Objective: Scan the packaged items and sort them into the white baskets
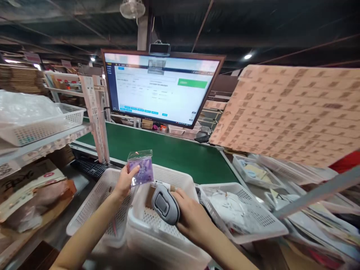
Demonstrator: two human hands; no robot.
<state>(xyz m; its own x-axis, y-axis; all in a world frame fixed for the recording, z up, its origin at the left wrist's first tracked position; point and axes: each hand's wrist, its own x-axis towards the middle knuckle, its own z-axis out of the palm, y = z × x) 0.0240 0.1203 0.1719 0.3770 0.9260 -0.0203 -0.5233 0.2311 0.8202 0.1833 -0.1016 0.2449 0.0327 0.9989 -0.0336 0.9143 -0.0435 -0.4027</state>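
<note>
Pinched in my left hand [125, 180] is a small clear zip bag [144, 171] with a purple card or packet inside, held up above the baskets. My right hand [191, 213] grips a grey barcode scanner [165, 205], its rounded head over the middle white basket [174, 178]. Inside that basket, partly hidden by the scanner, lies a brown item that I cannot make out. Below my left forearm stands another white perforated basket [81, 215] with a thin reddish item in it.
A monitor [160, 88] hangs above the green conveyor belt [174, 146]. On the right is a white basket [270, 225] of plastic-wrapped items, under a large taped board [295, 116]. At left are a black keyboard [89, 168] and a shelf basket [36, 129] with clear plastic.
</note>
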